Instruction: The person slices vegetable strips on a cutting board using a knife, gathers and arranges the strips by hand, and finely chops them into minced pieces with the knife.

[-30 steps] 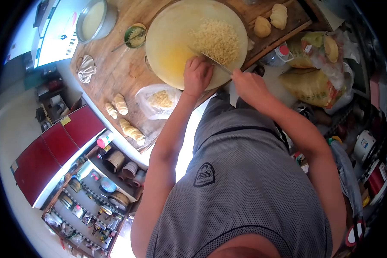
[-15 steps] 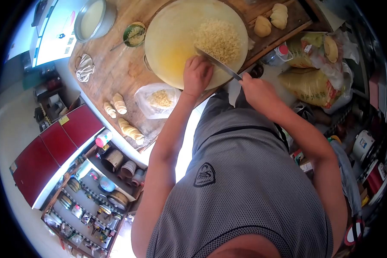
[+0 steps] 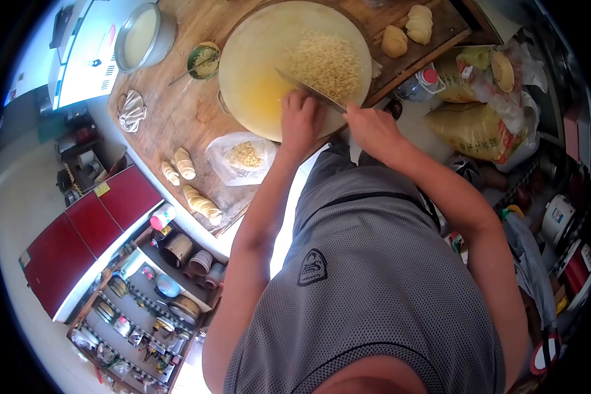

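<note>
A large round cutting board (image 3: 249, 52) lies on the wooden table, its surface stained yellow near the middle. Spread over its right half is a pile of small, pale yellow chopped bits (image 3: 325, 62). My right hand (image 3: 371, 128) is closed around the handle of a kitchen knife (image 3: 315, 93), whose blade slants across the board along the pile's near edge. My left hand (image 3: 302, 118) rests at the board's near side, its curled fingertips close to the blade. Whatever lies under those fingers is hidden. Left of that hand sits a clear plastic bag (image 3: 226, 172) with more chopped bits.
On the table (image 3: 177, 125) are a green bowl (image 3: 203, 60) with a utensil, a metal pot (image 3: 138, 38) of pale liquid, a crumpled cloth (image 3: 132, 110), dough twists (image 3: 202, 205) and dough pieces (image 3: 394, 41). A bottle (image 3: 417, 85) and sacks (image 3: 469, 128) stand beyond the right edge.
The knife and my right hand have shifted left, and the blade tip now reaches farther across the board. My left hand stays nearly in place.
</note>
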Demonstrator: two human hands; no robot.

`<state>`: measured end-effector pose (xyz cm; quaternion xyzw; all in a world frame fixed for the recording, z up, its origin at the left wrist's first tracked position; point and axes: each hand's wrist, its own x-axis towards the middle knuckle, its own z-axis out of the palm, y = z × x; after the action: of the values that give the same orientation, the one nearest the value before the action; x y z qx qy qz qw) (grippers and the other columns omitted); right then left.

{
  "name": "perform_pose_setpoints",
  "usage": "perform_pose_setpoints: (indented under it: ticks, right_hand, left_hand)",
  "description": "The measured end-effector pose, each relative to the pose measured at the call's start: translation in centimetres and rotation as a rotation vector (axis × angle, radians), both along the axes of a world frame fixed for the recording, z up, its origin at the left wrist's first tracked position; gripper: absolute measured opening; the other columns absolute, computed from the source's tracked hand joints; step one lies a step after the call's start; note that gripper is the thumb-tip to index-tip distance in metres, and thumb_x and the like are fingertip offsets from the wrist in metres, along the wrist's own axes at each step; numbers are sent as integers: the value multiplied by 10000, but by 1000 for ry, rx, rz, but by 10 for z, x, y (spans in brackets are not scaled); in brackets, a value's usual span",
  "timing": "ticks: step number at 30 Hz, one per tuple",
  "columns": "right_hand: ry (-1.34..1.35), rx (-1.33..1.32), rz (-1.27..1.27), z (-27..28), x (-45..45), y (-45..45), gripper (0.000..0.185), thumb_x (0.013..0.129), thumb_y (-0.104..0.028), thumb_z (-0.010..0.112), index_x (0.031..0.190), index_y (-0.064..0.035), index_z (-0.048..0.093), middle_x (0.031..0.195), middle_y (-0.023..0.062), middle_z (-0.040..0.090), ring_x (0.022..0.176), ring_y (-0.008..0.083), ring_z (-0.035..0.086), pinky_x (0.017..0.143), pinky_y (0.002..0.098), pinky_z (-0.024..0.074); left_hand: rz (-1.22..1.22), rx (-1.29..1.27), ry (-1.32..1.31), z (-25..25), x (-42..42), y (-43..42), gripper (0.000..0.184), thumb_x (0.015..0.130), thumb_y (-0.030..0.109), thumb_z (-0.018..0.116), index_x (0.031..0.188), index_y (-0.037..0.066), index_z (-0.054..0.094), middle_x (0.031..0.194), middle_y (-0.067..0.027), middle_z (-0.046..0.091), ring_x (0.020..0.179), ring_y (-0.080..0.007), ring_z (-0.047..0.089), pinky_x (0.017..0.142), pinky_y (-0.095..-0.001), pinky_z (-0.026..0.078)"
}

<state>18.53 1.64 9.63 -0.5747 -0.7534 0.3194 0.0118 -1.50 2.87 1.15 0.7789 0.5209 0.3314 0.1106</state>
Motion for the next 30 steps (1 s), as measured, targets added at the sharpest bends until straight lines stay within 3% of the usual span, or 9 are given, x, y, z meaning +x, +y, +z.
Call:
perform_pose_setpoints:
  ticks: [7, 16, 18, 19, 21, 22, 26, 28, 30]
  right_hand:
    - [-32, -40, 13, 1, 48, -20, 236, 1062, -240, 521, 1029, -6, 524, 755, 229, 697, 778, 463, 703, 687, 574, 545]
    - [-3, 56, 5, 8, 53, -4, 249, 1067, -249, 522, 974, -17, 521, 731, 229, 678, 754, 470, 688, 668, 579, 530]
    - [-19, 40, 17, 8, 52, -4, 247, 1067, -246, 523, 975, -17, 520, 734, 230, 678, 753, 470, 686, 668, 580, 527]
    - [-35, 27, 27, 8, 52, -4, 244, 1066, -244, 524, 976, -17, 520, 738, 230, 678, 751, 471, 684, 668, 582, 524]
    - [-15, 27, 11, 4, 54, -6, 242, 1067, -244, 522, 982, -18, 515, 743, 230, 679, 749, 472, 681, 667, 584, 521]
    - [2, 35, 0, 2, 56, -6, 239, 1068, -243, 519, 988, -18, 510, 748, 229, 681, 747, 474, 679, 667, 586, 517]
    - [7, 19, 10, 7, 58, -3, 241, 1067, -245, 522, 982, -20, 506, 745, 226, 679, 744, 475, 676, 662, 586, 513]
    - [-11, 56, 27, 10, 57, -3, 244, 1063, -242, 530, 963, -21, 508, 729, 223, 671, 737, 471, 674, 655, 585, 511]
    - [10, 79, 20, 13, 53, -2, 243, 1061, -240, 534, 958, -22, 508, 720, 221, 667, 732, 467, 673, 650, 582, 511]
  left_hand:
    - [0, 2, -56, -1, -3, 0, 168, 791, 71, 801, 920, 61, 693, 1063, -132, 620, 1030, -377, 571, 883, -469, 492]
    - [-24, -96, -119, 1, -16, -2, 165, 786, 88, 838, 912, 80, 731, 1078, -114, 630, 1066, -343, 593, 905, -437, 503]
    - [12, -198, -402, 1, -25, -5, 180, 827, 53, 825, 977, 61, 726, 1143, -99, 623, 1091, -277, 624, 920, -375, 528]
    - [13, -200, -401, -3, -27, -2, 180, 827, 53, 825, 977, 61, 726, 1143, -99, 623, 1091, -277, 624, 920, -375, 528]
    - [200, -302, -739, -8, -29, 6, 164, 847, 37, 794, 981, 42, 698, 1134, -115, 644, 1054, -278, 643, 896, -365, 525]
    - [219, -334, -779, -8, -31, 8, 161, 858, 33, 783, 988, 35, 689, 1118, -110, 648, 1056, -264, 640, 887, -346, 525]
    - [178, -372, -712, -2, -31, 7, 152, 868, 15, 764, 999, 29, 689, 1135, -128, 654, 1062, -279, 646, 888, -349, 530]
    - [31, -130, -282, 6, -32, 5, 173, 902, -33, 717, 1068, 12, 693, 1213, -130, 638, 1122, -235, 641, 894, -320, 557]
    - [60, -114, -379, 7, -34, 8, 176, 905, -33, 705, 1075, 14, 699, 1178, -130, 668, 1089, -246, 657, 891, -327, 557]
